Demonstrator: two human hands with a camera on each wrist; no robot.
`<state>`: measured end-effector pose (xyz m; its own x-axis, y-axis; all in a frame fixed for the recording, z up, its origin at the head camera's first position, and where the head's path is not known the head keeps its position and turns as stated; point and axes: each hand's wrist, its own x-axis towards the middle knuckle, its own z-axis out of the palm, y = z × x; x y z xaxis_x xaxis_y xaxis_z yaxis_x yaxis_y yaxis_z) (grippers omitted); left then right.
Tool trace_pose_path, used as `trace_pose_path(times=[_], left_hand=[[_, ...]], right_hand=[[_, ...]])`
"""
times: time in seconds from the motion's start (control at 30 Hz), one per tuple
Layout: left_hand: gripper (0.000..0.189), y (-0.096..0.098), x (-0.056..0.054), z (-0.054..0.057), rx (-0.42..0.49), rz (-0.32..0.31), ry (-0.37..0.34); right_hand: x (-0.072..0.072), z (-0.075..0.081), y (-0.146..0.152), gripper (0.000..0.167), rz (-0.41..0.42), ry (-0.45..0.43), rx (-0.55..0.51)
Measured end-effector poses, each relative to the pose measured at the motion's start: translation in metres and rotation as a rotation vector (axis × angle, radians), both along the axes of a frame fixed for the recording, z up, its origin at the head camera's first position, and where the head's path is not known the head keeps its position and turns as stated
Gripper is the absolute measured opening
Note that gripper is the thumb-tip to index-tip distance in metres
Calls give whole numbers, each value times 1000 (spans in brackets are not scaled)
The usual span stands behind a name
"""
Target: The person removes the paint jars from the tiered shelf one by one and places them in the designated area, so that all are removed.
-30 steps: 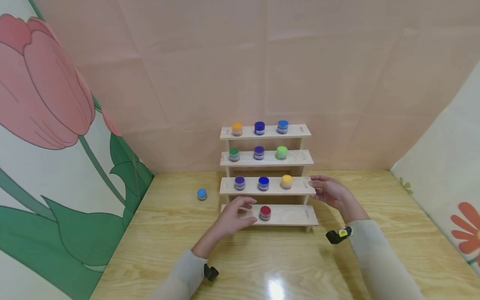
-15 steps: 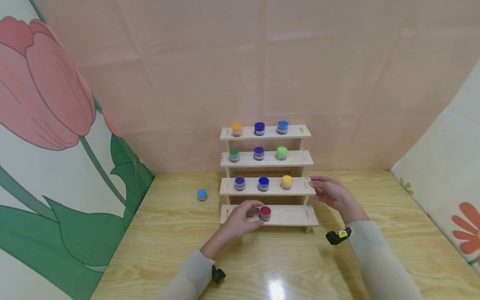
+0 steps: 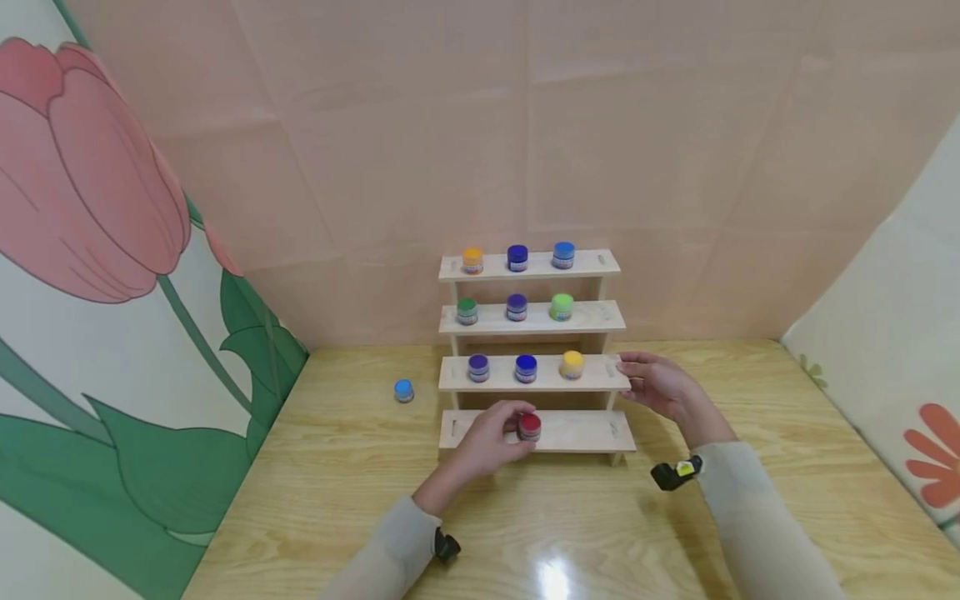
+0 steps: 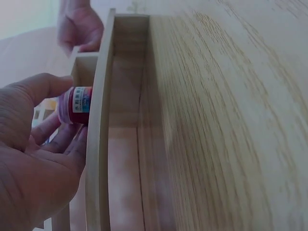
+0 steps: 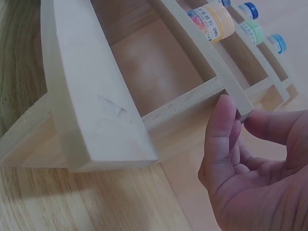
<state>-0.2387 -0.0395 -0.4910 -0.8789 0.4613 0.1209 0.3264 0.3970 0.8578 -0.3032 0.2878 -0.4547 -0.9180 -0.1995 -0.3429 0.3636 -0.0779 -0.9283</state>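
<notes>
A small red paint jar (image 3: 529, 427) stands on the lowest board of a four-tier wooden display shelf (image 3: 577, 428). My left hand (image 3: 487, 442) closes round this jar from the left. In the left wrist view the thumb lies against one side of the red jar (image 4: 79, 105) and the curled fingers against the other. At the shelf's right side, my right hand (image 3: 660, 385) pinches the end of the second-lowest board (image 5: 231, 91) between thumb and fingers. On that board stand a purple jar (image 3: 478, 367), a dark blue jar (image 3: 526, 368) and a yellow jar (image 3: 572, 365).
A light blue jar (image 3: 403, 391) stands alone on the wood-grain table (image 3: 337, 467), left of the shelf. The upper boards carry more jars, among them a green one (image 3: 467, 312) and an orange one (image 3: 472, 260). A plain pink backdrop (image 3: 375, 167) rises behind.
My left hand has moved right along the lowest board until its thumb and fingers came round the red paint jar. The right hand keeps its place on the shelf end.
</notes>
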Motion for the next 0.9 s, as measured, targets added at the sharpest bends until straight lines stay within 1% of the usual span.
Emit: trace_pose_path(times=[0.13,0.27,0.53,0.73,0.9], left_hand=[[49,2,-2,-1,-14,20,-16],[47,5,-3,-1,-47,48,-27],[45,10,-4,0,-153,88,8],[43,7,-1,3,-162,94,9],[42,-2,2,8,-132,72,14]], right_hand=[[0,-1,0,57,4,1,-12],[0,-1,0,55,7,4,-18],[0,-1,0,58,0,0,-21],[0,-2,-1,62,1,1,-20],[0,-1,0,59,-7,-2,-11]])
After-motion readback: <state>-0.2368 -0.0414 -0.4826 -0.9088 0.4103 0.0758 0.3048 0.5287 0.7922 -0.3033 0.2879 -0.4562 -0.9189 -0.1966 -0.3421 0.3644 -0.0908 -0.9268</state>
